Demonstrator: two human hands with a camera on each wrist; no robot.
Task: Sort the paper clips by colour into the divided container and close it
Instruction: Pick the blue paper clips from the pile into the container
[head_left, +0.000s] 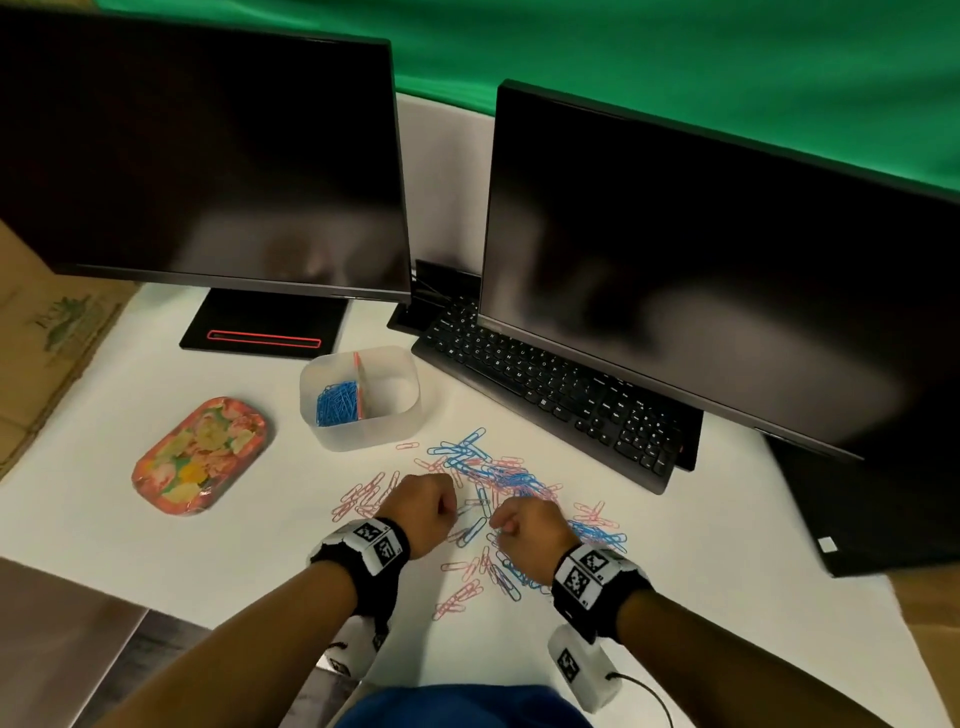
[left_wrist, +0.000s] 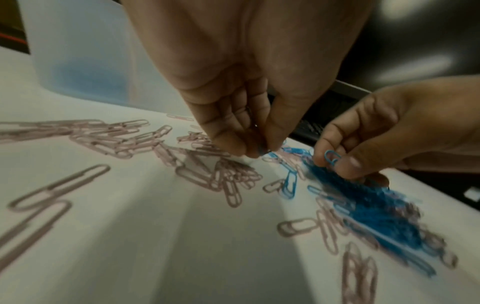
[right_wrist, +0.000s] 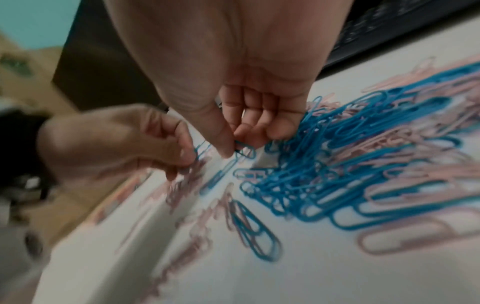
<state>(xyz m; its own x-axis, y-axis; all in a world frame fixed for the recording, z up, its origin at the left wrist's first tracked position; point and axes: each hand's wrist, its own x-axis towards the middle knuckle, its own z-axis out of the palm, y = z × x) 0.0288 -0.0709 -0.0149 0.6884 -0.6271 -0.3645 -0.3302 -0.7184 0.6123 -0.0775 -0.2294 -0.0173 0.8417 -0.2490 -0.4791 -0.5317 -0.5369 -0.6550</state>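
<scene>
Blue and pink paper clips (head_left: 493, 480) lie scattered on the white table in front of me. The translucent divided container (head_left: 400, 410) stands open behind them, with blue clips (head_left: 337, 404) in its left compartment beside an orange divider (head_left: 360, 387). My left hand (head_left: 441, 506) is curled over the pile, and its thumb and fingertips (left_wrist: 259, 150) pinch a blue clip (right_wrist: 201, 150). Close beside it, my right hand (head_left: 501, 525) pinches another blue clip (right_wrist: 242, 147) between thumb and forefinger; the left wrist view also shows this blue clip (left_wrist: 331, 157).
A floral-patterned lid (head_left: 202, 462) lies left of the container. A black keyboard (head_left: 550, 395) and two dark monitors (head_left: 701, 270) stand behind and to the right of the pile. A cardboard box (head_left: 47, 338) sits at the far left.
</scene>
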